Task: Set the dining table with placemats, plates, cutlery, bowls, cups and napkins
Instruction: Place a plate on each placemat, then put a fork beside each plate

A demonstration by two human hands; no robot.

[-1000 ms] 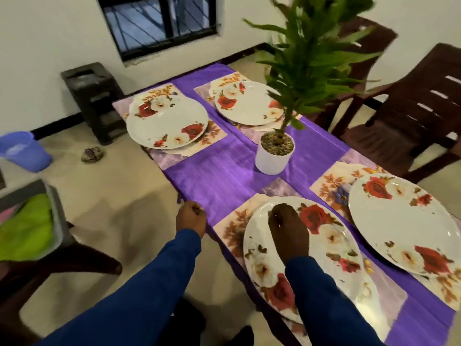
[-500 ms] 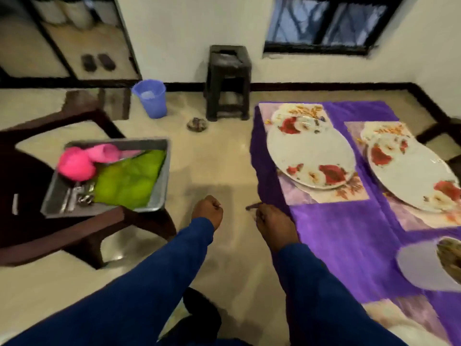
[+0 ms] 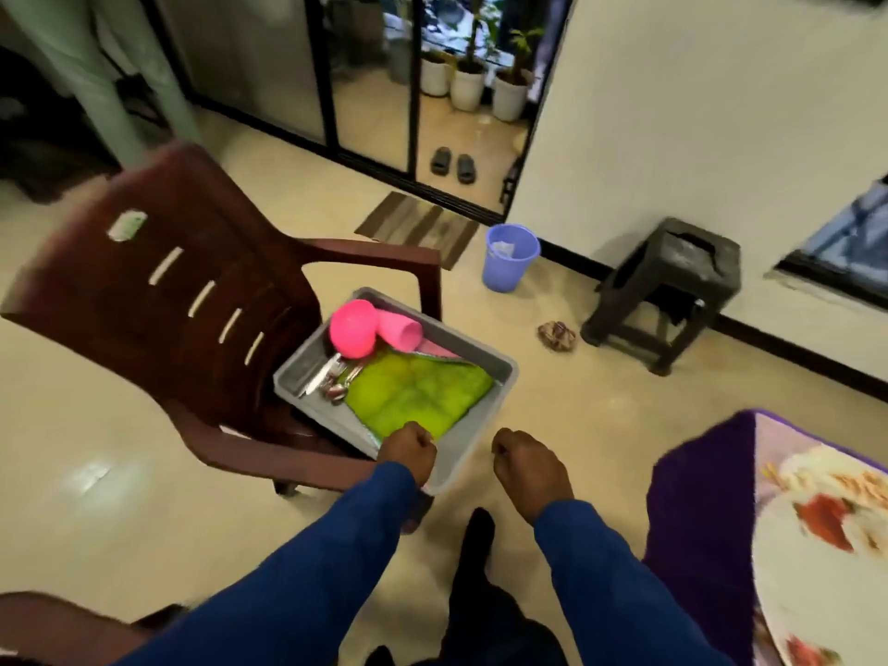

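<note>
Both grips, left hand point(image 3: 408, 451) and right hand point(image 3: 526, 468), curled empty; cutlery point(image 3: 326, 377) lengthwise toward chair back.

**Dim room, blurred edges**

We see soft, even indoor light with pale glare on the glossy floor point(image 3: 86, 473). Motion blur smears the plate point(image 3: 826, 545) and the chair point(image 3: 158, 290) back. Wide-angle distortion bends the edges; shadows stay faint.

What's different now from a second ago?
The right hand left the plate; the person turned from the table toward the grey tray on the brown chair. The left hand now hangs over its near rim. Both fists stay curled, holding nothing.
</note>
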